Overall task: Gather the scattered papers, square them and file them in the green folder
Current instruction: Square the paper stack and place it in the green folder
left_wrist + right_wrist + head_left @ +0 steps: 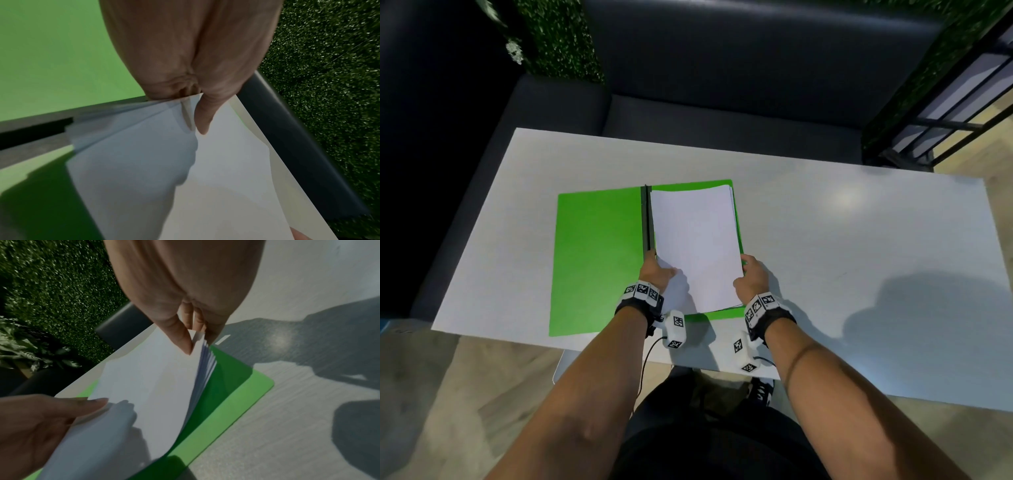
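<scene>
Fingers of both hands are closed on the stack of white papers: the left hand pinches its left edge near the close corner, thumb on top and the other fingers beneath, and the right hand pinches the right edge the same way. In the right wrist view the sheets fan apart a little along that edge, so the stack looks gathered but not perfectly squared.

The green folder lies open and flat on the white table, its dark spine running from near to far. The papers hang over the folder's right leaf, their long axis parallel to the spine. The far end rests on or just above the leaf, while the near end is lifted in the hands.

What the next move seems to turn on is this alignment. The stack's left edge sits just beside the spine, and the left hand is the one nearer it, so that hand would likely guide the edge against the spine as both lower the near end. Behind the table stands a dark sofa.
</scene>
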`<state>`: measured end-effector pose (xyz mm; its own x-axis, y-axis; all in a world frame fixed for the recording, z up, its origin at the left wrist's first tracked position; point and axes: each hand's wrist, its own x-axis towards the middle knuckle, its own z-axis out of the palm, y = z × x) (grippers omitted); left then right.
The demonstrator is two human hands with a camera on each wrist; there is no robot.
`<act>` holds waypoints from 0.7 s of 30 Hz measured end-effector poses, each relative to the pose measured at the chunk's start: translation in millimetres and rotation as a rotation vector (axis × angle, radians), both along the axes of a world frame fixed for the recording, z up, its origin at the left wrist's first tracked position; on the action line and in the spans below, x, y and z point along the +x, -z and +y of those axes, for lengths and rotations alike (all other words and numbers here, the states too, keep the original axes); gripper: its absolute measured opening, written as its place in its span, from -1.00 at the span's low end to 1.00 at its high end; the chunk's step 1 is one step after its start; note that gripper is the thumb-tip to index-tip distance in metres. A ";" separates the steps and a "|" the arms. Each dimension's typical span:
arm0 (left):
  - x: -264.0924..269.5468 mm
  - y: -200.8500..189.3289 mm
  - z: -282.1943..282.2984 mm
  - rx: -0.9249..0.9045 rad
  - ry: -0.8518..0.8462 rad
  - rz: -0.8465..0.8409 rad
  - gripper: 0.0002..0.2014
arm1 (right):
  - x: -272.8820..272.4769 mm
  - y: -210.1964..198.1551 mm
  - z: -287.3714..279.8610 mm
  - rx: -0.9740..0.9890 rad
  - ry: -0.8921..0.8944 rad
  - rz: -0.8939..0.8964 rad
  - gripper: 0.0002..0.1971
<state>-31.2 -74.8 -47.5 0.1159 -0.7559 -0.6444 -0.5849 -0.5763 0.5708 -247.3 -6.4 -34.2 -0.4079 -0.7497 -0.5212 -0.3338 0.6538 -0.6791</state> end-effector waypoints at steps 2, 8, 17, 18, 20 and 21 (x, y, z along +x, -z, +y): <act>0.9 0.2 3.0 -0.007 -0.005 -0.001 -0.33 | -1.0 2.3 1.3 0.025 -0.044 0.036 -0.38; 44.3 0.4 14.3 -0.253 -0.101 -0.331 -0.68 | -6.6 9.2 13.8 0.174 -0.225 0.233 -0.41; 184.3 8.3 34.6 0.254 -0.359 -0.728 -0.15 | -0.6 14.1 33.9 0.213 -0.293 0.226 -0.38; 187.0 6.7 35.3 0.269 -0.334 -0.740 -0.11 | -0.1 13.8 33.5 0.218 -0.293 0.230 -0.36; 189.0 0.3 34.1 0.294 -0.283 -0.768 -0.02 | -0.8 13.1 31.4 0.234 -0.291 0.233 -0.35; 192.6 4.9 33.2 0.306 -0.263 -0.752 0.00 | -1.3 11.8 30.6 0.243 -0.296 0.235 -0.35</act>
